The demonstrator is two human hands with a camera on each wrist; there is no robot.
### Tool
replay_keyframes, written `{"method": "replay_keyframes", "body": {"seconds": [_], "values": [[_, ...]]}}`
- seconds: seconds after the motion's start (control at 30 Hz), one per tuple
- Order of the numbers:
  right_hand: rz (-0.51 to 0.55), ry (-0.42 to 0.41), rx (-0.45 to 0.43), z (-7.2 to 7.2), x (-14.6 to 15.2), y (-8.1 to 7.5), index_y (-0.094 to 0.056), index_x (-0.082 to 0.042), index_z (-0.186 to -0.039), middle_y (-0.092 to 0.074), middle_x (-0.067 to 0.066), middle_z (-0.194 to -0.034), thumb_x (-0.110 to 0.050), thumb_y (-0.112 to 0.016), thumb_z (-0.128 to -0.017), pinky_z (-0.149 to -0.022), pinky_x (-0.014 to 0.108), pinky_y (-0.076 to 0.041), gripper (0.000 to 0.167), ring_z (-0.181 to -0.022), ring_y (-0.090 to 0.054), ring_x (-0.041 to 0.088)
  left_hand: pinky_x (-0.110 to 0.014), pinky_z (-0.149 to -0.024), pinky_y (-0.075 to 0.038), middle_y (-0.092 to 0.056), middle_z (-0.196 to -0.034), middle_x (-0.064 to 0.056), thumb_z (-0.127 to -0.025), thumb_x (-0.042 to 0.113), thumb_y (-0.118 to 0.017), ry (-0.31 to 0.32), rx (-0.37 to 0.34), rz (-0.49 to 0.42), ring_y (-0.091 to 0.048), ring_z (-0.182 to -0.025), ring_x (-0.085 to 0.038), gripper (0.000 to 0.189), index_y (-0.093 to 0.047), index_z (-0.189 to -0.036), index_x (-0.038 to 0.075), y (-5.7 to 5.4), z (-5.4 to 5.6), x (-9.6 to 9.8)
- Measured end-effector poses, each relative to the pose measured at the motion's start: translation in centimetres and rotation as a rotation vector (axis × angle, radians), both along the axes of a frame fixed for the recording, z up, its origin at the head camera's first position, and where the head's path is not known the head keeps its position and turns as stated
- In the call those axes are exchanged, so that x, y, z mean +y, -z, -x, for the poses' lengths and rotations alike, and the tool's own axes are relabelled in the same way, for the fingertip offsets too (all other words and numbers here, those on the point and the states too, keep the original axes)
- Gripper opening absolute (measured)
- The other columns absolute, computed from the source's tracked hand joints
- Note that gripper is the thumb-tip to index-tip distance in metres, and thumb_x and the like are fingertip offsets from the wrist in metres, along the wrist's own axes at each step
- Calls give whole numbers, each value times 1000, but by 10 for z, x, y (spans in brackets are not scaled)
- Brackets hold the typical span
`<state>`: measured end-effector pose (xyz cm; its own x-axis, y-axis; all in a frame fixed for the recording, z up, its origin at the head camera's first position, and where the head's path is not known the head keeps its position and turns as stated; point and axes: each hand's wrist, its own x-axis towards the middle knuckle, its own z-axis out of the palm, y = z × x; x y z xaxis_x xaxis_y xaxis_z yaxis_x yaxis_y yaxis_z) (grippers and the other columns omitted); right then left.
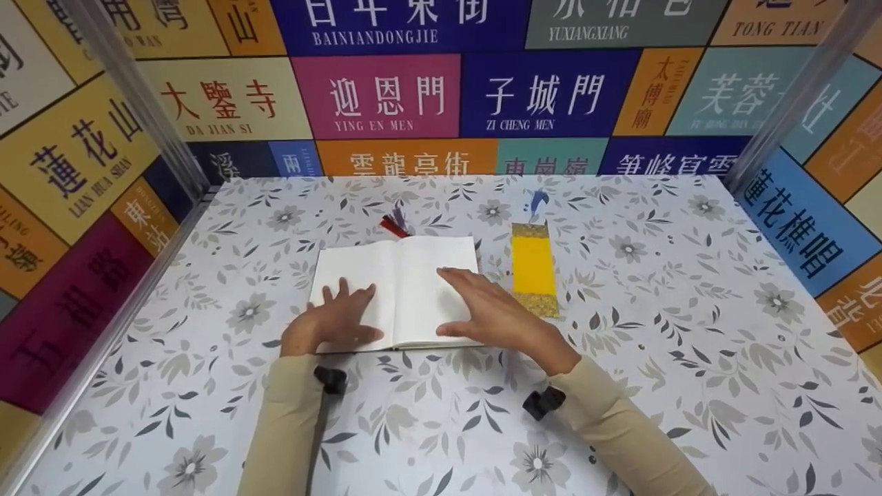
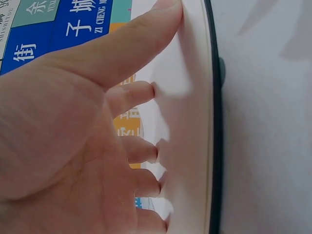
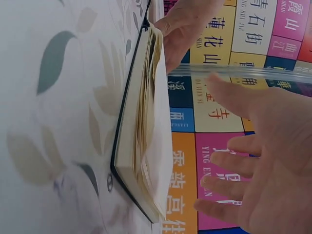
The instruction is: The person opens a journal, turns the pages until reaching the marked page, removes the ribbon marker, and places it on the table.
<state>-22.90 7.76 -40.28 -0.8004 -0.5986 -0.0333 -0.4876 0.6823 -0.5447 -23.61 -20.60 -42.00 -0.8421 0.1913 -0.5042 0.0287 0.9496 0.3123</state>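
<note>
An open notebook (image 1: pixel 420 289) with blank white pages and a dark cover lies flat on the table. My left hand (image 1: pixel 341 315) rests on its left page, fingers spread and fingertips touching the paper; the left wrist view shows the thumb (image 2: pixel 141 44) on the page too. My right hand (image 1: pixel 499 310) is over the right page's outer edge, fingers extended. In the right wrist view that hand (image 3: pixel 263 161) hovers apart from the notebook (image 3: pixel 146 131), holding nothing. Right of the notebook lies a yellow bookmark (image 1: pixel 533 265) with gold glittery ends and a blue tassel (image 1: pixel 539 204).
A red and purple tassel (image 1: pixel 395 222) sticks out beyond the notebook's top edge. The table (image 1: pixel 441 441) has a floral cloth. Panels with coloured place-name signs (image 1: pixel 375 96) stand at the back and both sides, with clear corner posts (image 1: pixel 162 117).
</note>
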Motion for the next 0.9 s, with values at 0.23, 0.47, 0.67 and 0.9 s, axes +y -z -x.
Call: {"method": "replay_keyframes", "body": {"seconds": [0.23, 0.47, 0.67, 0.9], "values": [[-136, -125, -24, 1, -6, 11, -29, -24, -159, -14, 1, -170, -44, -80, -83, -125, 61, -17, 94, -157, -10, 37, -83, -110, -1, 13, -164, -31, -97, 47, -60, 6, -1, -4, 13, -146, -60, 88, -9, -163, 20, 0, -1, 1], [-188, -115, -70, 4, -4, 21, -34, -24, -157, -18, 1, -169, -39, -78, -85, -126, 59, -12, 86, -158, -9, 35, -84, -110, -1, 14, -163, -33, -96, 45, -60, 9, 12, -31, 13, -145, -62, 88, -10, -163, 18, 1, -4, -2], [-217, -101, -108, 7, -2, 24, -39, -26, -155, -21, -1, -169, -37, -77, -88, -126, 59, -12, 78, -158, -10, 32, -84, -109, 0, 14, -163, -33, -96, 45, -61, 14, 21, -28, 13, -146, -61, 88, -10, -163, 18, 2, -4, -3], [-216, -113, -153, 10, 4, 19, -38, -26, -155, -19, -1, -169, -42, -73, -89, -125, 61, -12, 76, -158, -8, 30, -84, -109, 0, 13, -163, -32, -96, 45, -61, 13, 19, -28, 13, -146, -61, 88, -10, -163, 18, 2, -2, -2]]}}
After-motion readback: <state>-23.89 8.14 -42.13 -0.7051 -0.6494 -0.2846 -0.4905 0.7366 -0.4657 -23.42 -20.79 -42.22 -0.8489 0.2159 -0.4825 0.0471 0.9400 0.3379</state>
